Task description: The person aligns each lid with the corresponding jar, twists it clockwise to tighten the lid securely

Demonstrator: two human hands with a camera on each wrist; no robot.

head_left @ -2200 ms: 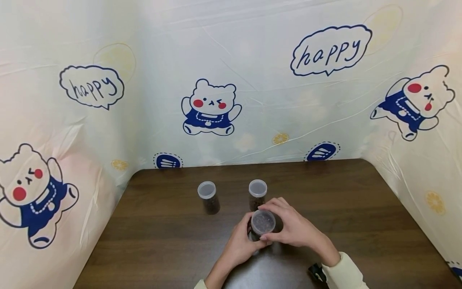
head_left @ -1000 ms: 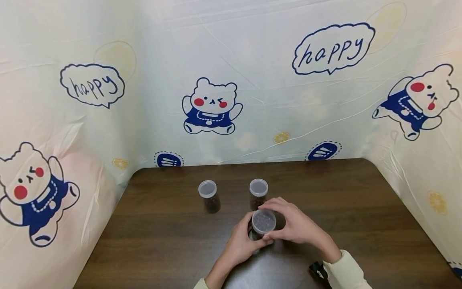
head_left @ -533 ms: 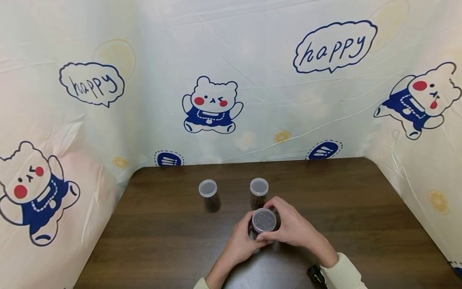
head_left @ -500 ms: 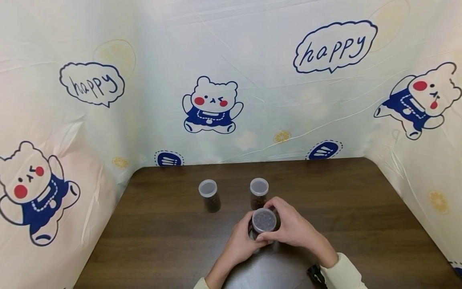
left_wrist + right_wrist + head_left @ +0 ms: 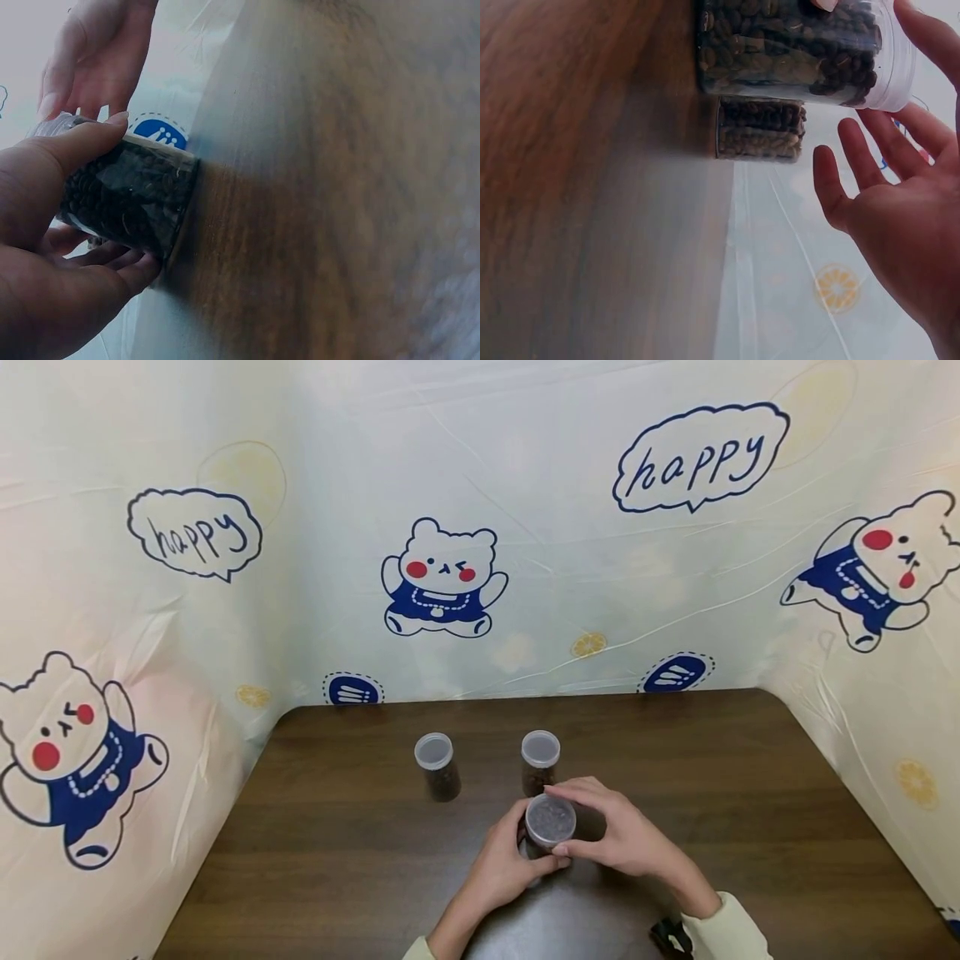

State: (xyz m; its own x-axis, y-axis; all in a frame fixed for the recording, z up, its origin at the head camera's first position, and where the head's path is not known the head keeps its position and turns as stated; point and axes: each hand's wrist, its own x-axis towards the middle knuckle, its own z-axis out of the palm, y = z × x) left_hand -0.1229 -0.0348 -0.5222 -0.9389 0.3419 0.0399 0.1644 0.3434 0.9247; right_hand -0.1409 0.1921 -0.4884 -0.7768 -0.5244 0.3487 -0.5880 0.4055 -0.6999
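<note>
A clear jar point(image 5: 780, 56) of coffee beans stands on the table before me, with a translucent lid point(image 5: 551, 818) on top. My left hand point(image 5: 501, 860) grips its body; in the left wrist view the left thumb lies across the jar point(image 5: 139, 187) near the lid and the fingers curl beneath. My right hand point(image 5: 630, 837) has thumb and forefinger on opposite sides of the lid. Its other fingers spread out loosely beside the jar in the right wrist view. Part of the jar's body is hidden by my hands.
Just behind the held jar is a second lidded jar of beans point(image 5: 540, 762). A third, similar jar point(image 5: 437, 767) stands to its left. The dark wooden table point(image 5: 322, 860) ends at a printed cloth point(image 5: 570, 568). Something small and black point(image 5: 670, 937) shows by the right sleeve.
My right hand has turned back and forth around the lid; since half a second ago its thumb has shifted right along the rim. The left hand and the jars stay in place.
</note>
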